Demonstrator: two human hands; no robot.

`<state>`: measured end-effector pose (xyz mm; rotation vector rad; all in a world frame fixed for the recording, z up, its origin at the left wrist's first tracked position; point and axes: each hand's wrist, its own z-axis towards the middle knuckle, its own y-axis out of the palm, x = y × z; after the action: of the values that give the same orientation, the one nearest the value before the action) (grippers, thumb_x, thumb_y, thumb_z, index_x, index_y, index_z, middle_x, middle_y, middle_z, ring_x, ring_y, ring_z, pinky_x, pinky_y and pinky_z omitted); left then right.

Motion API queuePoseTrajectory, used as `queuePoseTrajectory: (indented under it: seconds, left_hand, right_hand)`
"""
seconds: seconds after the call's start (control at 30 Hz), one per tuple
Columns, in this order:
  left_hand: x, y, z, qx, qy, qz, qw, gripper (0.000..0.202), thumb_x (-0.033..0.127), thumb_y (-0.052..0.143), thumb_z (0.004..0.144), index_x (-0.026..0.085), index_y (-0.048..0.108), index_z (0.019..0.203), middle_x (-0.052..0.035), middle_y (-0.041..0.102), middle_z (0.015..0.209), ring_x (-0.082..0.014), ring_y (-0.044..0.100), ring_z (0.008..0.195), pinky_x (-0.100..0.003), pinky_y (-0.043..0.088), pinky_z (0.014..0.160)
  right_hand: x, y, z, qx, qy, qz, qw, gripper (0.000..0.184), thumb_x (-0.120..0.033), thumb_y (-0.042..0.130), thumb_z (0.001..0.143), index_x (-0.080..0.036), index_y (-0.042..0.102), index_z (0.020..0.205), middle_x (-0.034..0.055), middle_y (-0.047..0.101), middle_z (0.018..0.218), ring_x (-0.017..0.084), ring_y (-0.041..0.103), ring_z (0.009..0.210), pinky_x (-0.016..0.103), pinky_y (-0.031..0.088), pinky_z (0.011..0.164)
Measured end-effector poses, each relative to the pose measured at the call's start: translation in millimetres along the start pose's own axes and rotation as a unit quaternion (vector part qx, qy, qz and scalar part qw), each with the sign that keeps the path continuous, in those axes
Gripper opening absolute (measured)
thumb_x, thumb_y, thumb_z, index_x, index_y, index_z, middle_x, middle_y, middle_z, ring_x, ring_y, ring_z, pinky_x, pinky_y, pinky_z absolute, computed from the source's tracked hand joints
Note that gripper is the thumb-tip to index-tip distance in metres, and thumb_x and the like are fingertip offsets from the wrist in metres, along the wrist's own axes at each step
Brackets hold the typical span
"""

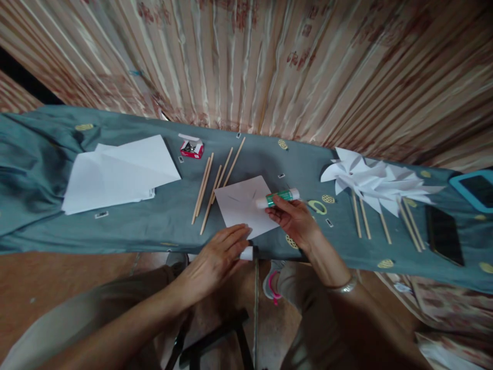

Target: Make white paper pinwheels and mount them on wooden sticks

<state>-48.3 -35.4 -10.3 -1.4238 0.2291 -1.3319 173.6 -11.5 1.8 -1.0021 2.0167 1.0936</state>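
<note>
A white square of paper (241,200) with slits running in from its corners lies at the table's front edge. Above its right side, my right hand (295,221) is closed around a green and white glue stick (284,196), tilted nearly level. My left hand (219,254) rests with its fingertips at the paper's near edge. From under those curled fingers sticks a short white cylinder (247,253), which looks like the glue stick's cap. Several wooden sticks (221,185) lie just left of the paper. A pale green loop (317,207), perhaps a scissor handle, is beside my right hand.
A stack of white paper (119,177) lies at the left. Behind the sticks stands an open red box (191,149) of small metal pieces. White paper pinwheels (375,180) on sticks, a dark phone (444,235) and a blue-framed device (475,187) are at the right. A curtain (246,67) hangs behind.
</note>
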Motion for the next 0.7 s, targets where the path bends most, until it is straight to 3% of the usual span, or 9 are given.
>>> queuePoseTrajectory:
  seconds: [0.17, 0.5, 0.7]
  left_hand:
    - [3.0, 0.3, 3.2, -0.013, 0.004, 0.002, 1.0, 0.03, 0.019, 0.049, 0.092, 0.017, 0.053, 0.122, -0.0135, 0.053, 0.135, -0.0246, 0.045, 0.129, -0.046, 0.047, 0.101]
    - [6.0, 2.4, 6.7, -0.01, 0.017, 0.014, 1.0, 0.031, 0.02, 0.051, 0.092, 0.017, 0.053, 0.122, -0.0131, 0.055, 0.132, -0.0246, 0.049, 0.124, -0.045, 0.05, 0.098]
    - [6.7, 3.5, 7.1, -0.005, 0.027, 0.037, 0.999, 0.031, 0.016, 0.051, 0.091, 0.016, 0.052, 0.121, -0.0135, 0.055, 0.131, -0.0248, 0.049, 0.124, -0.044, 0.051, 0.097]
  right_hand:
    - [-2.2, -2.0, -3.6, -0.016, 0.009, 0.014, 1.0, 0.028, -0.031, 0.087, 0.054, -0.019, 0.071, 0.072, -0.0026, 0.072, 0.064, 0.01, 0.067, 0.059, 0.018, 0.053, 0.057]
    - [-5.1, 1.6, -5.3, -0.046, 0.111, 0.121, 0.985, 0.019, -0.027, 0.082, 0.066, -0.017, 0.065, 0.068, -0.0006, 0.071, 0.059, 0.009, 0.065, 0.052, 0.013, 0.053, 0.048]
    - [-0.4, 5.1, -5.6, -0.078, 0.081, 0.121, 0.986, 0.022, -0.028, 0.085, 0.061, -0.017, 0.067, 0.067, -0.0004, 0.071, 0.058, 0.009, 0.066, 0.051, 0.013, 0.052, 0.047]
